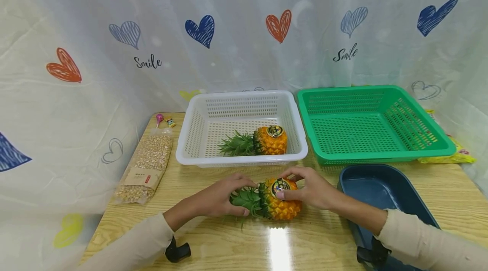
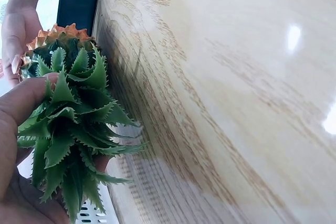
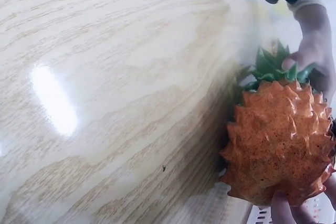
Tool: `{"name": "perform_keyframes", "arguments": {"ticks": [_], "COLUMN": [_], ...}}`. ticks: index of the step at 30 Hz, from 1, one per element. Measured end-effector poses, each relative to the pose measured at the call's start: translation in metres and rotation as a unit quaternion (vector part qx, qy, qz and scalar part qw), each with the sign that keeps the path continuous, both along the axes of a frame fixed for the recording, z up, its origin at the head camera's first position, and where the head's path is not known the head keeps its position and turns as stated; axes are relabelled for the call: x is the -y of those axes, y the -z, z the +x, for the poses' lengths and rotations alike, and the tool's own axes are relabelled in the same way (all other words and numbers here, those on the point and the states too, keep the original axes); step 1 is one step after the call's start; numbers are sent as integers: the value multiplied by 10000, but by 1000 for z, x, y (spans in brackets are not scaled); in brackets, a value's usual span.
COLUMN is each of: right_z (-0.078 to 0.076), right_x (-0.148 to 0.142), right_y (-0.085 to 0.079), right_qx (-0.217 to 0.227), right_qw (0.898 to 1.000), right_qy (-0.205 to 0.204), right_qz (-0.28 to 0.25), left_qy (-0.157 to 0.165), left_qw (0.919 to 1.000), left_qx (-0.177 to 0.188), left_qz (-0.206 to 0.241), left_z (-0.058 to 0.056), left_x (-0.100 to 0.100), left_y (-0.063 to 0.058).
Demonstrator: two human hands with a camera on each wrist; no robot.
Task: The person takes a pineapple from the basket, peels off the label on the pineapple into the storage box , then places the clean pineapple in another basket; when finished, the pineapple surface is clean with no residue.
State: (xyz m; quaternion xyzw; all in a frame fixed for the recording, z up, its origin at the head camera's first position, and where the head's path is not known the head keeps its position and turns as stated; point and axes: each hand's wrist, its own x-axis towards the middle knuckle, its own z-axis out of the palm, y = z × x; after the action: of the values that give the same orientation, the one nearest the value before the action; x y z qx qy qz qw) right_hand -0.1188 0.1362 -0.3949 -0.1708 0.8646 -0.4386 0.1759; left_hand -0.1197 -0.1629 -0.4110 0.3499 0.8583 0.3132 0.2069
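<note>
A small orange pineapple (image 1: 286, 209) with a round label and a green leafy crown lies on its side at the table's middle, in front of the white basket. My left hand (image 1: 223, 197) grips the crown (image 2: 79, 129), thumb on the near side and fingers round the far side. At the body end, my right hand (image 1: 314, 188) holds the fruit, its thumb over the label and its fingertips on the base (image 3: 278, 182). A second pineapple (image 1: 267, 146) with a similar label lies inside the white basket (image 1: 244, 160).
A green basket (image 1: 320, 156) stands at the back right, with yellow packets (image 1: 451, 157) beside it. The dark blue tub (image 1: 352, 178) sits under my right forearm. To the left lie a bag of kernels (image 1: 152, 152), a lollipop (image 1: 159, 117) and a small wrapped candy (image 1: 170, 123).
</note>
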Motion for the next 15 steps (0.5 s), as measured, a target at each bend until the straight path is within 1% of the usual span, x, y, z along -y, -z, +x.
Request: {"name": "perform_keyframes", "arguments": {"ticks": [6, 10, 15], "right_z": [0, 0, 1], "right_x": [-1, -2, -1], "right_y": [0, 2, 2], "right_qx": [-111, -234, -358], "right_qw": [9999, 9993, 9980], "right_qy": [-25, -118, -131], "right_qz": [-101, -270, -505], "left_qy": [-6, -11, -21], "left_qw": [10000, 10000, 10000], "left_qx": [-39, -20, -10], "left_qz": [-7, -1, 2], "left_z": [0, 1, 1], "left_x": [-1, -1, -1], "left_y": [0, -1, -1]}}
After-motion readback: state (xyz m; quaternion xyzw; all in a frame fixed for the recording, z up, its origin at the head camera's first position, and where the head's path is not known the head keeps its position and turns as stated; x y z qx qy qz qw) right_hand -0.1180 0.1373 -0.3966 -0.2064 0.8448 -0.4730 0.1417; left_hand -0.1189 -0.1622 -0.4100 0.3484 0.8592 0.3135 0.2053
